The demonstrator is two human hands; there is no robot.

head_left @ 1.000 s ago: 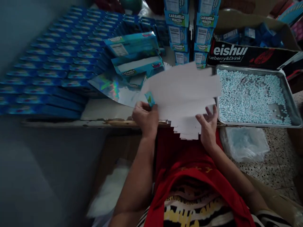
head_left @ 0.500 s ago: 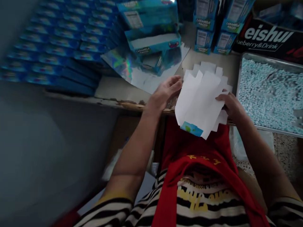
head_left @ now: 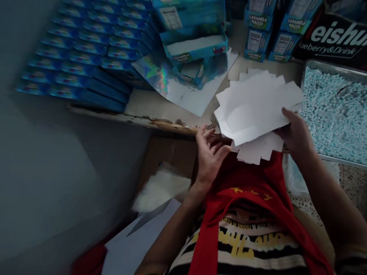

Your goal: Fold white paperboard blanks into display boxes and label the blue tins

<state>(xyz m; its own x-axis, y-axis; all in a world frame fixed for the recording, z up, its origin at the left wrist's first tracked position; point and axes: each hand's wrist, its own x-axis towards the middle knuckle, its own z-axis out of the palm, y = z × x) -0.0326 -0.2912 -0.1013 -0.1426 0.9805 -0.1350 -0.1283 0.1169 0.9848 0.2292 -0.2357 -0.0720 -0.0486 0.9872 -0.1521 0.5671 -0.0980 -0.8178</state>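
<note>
A fanned bundle of white card sheets [head_left: 252, 107] with notched edges spreads over the table's front edge, above the red apron. My right hand [head_left: 298, 133] grips its right side, thumb on top and fingers underneath. My left hand [head_left: 209, 152] is at the lower left of the bundle, palm turned up and fingers apart, the thumb tip near the sheets' lower left edge. Left of the bundle, a shiny holographic sheet [head_left: 183, 97] lies beneath an open blue box [head_left: 197, 47] and a smaller blue box piece.
Stacked blue boxes [head_left: 83, 57] fill the table's left side. More blue boxes [head_left: 255, 42] stand at the back, beside a black carton [head_left: 338, 42]. A metal tray of pale blue pieces [head_left: 335, 114] is at right. Below left are cardboard and plastic.
The sheets have turned and spread rightward, and the blue printed patch at their bottom no longer shows. My left hand has moved down, towards the bundle's lower corner. The view has shifted slightly.
</note>
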